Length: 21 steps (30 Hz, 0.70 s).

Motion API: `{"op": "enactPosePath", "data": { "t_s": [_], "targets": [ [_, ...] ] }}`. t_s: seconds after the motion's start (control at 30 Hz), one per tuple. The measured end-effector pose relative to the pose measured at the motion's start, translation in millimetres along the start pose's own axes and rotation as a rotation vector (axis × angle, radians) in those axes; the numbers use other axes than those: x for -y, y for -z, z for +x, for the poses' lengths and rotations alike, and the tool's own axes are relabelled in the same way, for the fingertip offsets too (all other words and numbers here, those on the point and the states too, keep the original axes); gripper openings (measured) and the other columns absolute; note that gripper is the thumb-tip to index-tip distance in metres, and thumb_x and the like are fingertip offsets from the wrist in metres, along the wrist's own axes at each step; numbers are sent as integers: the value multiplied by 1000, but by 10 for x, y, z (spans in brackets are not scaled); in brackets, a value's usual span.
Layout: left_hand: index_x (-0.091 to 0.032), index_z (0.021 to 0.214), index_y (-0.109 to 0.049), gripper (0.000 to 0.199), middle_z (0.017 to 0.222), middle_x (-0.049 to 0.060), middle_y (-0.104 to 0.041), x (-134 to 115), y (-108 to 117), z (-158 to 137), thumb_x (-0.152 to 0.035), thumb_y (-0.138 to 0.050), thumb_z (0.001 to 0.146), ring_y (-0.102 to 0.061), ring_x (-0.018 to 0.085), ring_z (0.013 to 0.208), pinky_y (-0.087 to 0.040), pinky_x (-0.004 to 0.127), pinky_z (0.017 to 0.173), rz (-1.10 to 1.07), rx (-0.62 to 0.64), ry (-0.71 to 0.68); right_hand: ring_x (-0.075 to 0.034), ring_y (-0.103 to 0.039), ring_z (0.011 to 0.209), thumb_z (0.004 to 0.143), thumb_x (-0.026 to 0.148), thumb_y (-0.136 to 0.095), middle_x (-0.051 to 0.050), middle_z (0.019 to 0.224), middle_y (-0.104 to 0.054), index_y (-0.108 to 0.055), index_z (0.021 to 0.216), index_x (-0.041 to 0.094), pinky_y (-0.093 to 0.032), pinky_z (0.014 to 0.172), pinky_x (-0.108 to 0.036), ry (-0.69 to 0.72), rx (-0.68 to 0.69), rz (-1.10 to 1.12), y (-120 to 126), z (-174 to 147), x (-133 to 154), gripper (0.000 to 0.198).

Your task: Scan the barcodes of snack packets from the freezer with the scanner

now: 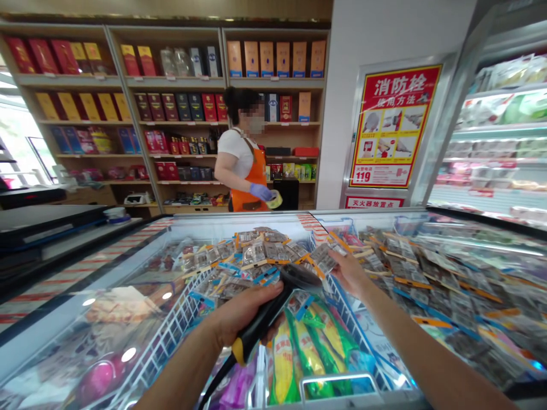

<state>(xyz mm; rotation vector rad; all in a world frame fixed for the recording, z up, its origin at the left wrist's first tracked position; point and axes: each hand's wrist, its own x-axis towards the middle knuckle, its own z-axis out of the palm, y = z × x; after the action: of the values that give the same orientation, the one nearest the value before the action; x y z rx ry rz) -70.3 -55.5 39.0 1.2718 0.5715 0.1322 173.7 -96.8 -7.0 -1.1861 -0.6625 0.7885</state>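
My left hand (241,316) is wrapped round the handle of a black barcode scanner (267,310) with a yellow accent and a trailing cable. The scanner's head points away from me, over the freezer's wire basket (171,324). In my right hand (348,272), pinched between thumb and fingers, is a small clear-and-orange snack packet (323,257). Just beyond both hands lies a heap of similar packets (260,250). Below the scanner are several green-and-yellow corn packs (305,347), with purple packaging (239,381) beside them.
More packets (444,273) fill the freezer's right side under sliding glass. A person in an orange apron (248,176) stands behind the freezer, holding a roll of tape (274,199) in a gloved hand. Shelves of boxes (183,108) line the back wall; a refrigerated display (499,142) stands at right.
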Motion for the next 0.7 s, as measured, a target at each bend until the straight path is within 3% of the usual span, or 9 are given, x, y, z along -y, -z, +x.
{"op": "enactPosePath", "data": {
  "t_s": [0.23, 0.47, 0.7],
  "targets": [
    [-11, 68, -49, 41, 55, 3, -52, -3, -26, -6, -52, -45, 71, -48, 8, 40, -35, 18, 36, -48, 2, -10, -19, -60, 71, 63, 40, -57, -5, 83, -64, -54, 95, 17, -48, 58, -28, 147, -29, -209, 199, 36, 95, 40],
    [-12, 70, -47, 40, 55, 2, -52, -2, -65, -10, -52, -46, 70, -47, 8, 39, -35, 17, 35, -73, 0, -15, -17, -60, 66, 62, 35, -59, -3, 82, -65, -56, 97, 17, -47, 57, -26, 141, 5, -192, 218, 62, 91, 40],
    [-11, 75, -50, 40, 55, 2, -51, -20, -91, -45, -51, -48, 69, -47, 8, 40, -33, 17, 36, -119, 48, 1, -18, -59, 74, 64, 38, -57, -5, 88, -64, -55, 94, 17, -47, 58, -25, 165, 9, -226, 228, 69, 94, 37]
  ]
}}
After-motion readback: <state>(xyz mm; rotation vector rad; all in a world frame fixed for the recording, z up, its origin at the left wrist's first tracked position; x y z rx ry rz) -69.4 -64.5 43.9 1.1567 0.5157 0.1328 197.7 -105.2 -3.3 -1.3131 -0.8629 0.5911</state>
